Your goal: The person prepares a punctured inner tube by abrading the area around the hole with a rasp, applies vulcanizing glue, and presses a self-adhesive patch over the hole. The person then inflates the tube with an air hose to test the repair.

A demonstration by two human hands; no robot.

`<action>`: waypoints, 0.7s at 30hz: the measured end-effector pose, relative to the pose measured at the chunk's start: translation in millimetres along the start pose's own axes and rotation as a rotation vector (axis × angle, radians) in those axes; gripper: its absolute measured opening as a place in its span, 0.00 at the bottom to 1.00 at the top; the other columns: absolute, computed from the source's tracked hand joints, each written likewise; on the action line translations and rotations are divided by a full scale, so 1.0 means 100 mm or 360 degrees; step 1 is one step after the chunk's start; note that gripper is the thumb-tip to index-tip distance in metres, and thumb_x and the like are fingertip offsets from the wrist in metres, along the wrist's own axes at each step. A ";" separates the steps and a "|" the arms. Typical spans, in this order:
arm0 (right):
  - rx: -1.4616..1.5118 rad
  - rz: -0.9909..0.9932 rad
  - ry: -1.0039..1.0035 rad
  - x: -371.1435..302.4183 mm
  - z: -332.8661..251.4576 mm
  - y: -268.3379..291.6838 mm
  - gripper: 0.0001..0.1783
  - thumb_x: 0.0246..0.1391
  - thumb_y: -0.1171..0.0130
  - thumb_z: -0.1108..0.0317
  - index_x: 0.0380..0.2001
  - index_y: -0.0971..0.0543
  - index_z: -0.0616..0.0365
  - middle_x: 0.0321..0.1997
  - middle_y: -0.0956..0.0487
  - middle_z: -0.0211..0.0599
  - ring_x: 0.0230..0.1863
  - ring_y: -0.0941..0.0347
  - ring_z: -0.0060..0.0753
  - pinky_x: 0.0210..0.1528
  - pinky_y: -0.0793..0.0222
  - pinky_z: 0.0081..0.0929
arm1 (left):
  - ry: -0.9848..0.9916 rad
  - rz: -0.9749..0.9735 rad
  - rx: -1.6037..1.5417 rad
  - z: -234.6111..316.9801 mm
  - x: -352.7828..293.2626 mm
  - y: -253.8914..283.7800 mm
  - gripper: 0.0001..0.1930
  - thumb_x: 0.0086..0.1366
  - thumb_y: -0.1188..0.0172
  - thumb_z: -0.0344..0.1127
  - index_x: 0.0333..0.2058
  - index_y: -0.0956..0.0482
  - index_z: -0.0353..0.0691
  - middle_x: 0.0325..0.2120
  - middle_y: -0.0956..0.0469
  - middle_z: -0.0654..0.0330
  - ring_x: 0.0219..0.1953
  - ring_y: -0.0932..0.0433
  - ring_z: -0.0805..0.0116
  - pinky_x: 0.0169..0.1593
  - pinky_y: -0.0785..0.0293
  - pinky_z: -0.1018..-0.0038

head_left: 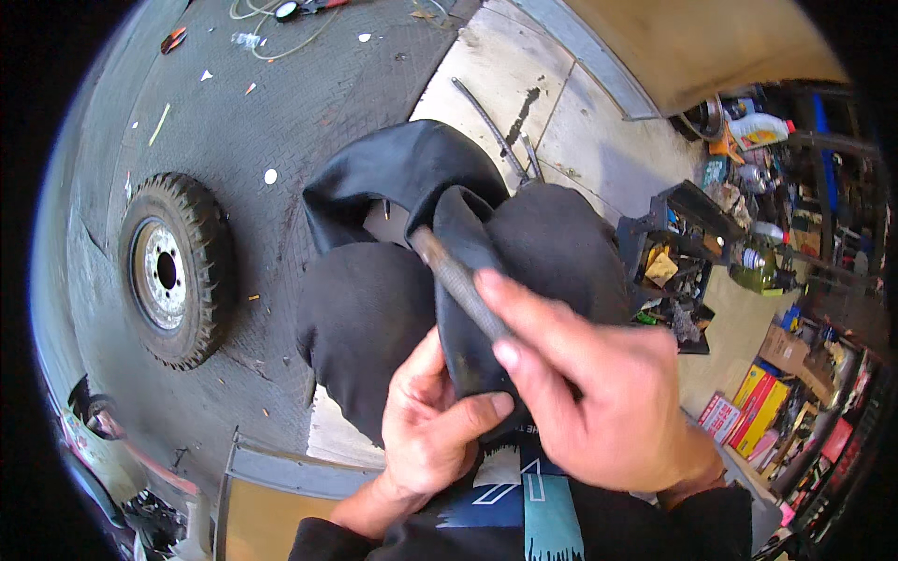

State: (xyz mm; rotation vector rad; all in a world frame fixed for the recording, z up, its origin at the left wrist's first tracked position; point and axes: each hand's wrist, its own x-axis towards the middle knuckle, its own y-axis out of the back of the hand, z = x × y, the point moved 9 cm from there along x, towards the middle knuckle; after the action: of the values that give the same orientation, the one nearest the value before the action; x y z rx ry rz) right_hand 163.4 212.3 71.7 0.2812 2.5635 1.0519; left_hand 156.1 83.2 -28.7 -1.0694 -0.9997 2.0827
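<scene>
A black rubber inner tube (398, 168) lies bent over my knees, one section running down between them toward my body. My left hand (430, 425) grips that near section, thumb on top and fingers underneath. In my right hand (608, 397) is a worn grey file (463, 285) with a rough, textured face and a brownish far end. Index finger and thumb press along the file, which lies slantwise over the tube's surface. What part of the file sits inside my right palm is hidden. A small valve stem (386, 209) shows within the tube's loop.
A wheel with a knobbly tyre (208, 280) is on the dark textured floor at left. Metal bars (486, 122) lie on the pale tiles ahead. At right are a black toolbox (687, 201), a green bottle (756, 271) and cluttered shelves. A hose with a gauge (286, 11) lies far left.
</scene>
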 end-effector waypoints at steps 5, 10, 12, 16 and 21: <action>0.0047 0.0504 -0.0310 -0.01 0.29 0.36 0.20 0.67 0.36 0.74 0.61 0.16 0.62 0.47 0.10 0.49 0.31 0.16 0.23 0.35 0.21 0.27 | 0.0205 0.0214 -0.0030 0.00 -0.04 0.00 0.36 0.58 0.38 0.08 0.67 0.26 0.31 0.55 0.16 0.55 0.58 0.18 0.64 0.65 0.24 0.68; 0.0170 0.0079 0.0064 -0.10 -0.04 0.12 0.25 0.62 0.34 0.78 0.64 0.18 0.62 0.47 0.11 0.53 0.31 0.12 0.36 0.34 0.20 0.29 | 0.0229 0.0233 -0.0069 0.01 0.00 0.02 0.35 0.56 0.39 0.08 0.64 0.25 0.31 0.55 0.16 0.55 0.57 0.17 0.64 0.65 0.23 0.68; 0.0134 0.0046 0.0011 0.02 0.02 0.02 0.23 0.63 0.32 0.76 0.61 0.17 0.62 0.45 0.13 0.55 0.33 0.12 0.48 0.34 0.20 0.29 | 0.0246 0.0233 -0.0106 0.00 0.00 0.02 0.35 0.56 0.39 0.08 0.64 0.25 0.31 0.55 0.16 0.54 0.58 0.16 0.62 0.65 0.23 0.66; 0.0144 0.0378 -0.0285 0.05 0.29 0.22 0.21 0.66 0.35 0.76 0.61 0.17 0.65 0.48 0.11 0.53 0.37 0.13 0.25 0.38 0.21 0.25 | 0.0240 0.0259 -0.0075 0.00 -0.02 0.03 0.34 0.57 0.38 0.09 0.64 0.25 0.31 0.54 0.15 0.53 0.58 0.17 0.62 0.66 0.24 0.66; 0.0114 0.0106 0.0120 0.03 0.03 0.09 0.24 0.63 0.32 0.76 0.62 0.17 0.64 0.50 0.12 0.56 0.35 0.11 0.33 0.38 0.20 0.28 | 0.0160 0.0173 -0.0142 0.02 -0.03 -0.02 0.33 0.62 0.37 0.10 0.66 0.26 0.31 0.57 0.17 0.53 0.61 0.19 0.63 0.68 0.26 0.66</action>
State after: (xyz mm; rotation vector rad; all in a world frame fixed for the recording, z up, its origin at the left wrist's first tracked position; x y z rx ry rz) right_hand 162.6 221.1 75.6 0.3541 2.6797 1.0137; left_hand 156.1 81.5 -25.4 -1.2870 -1.0133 2.0634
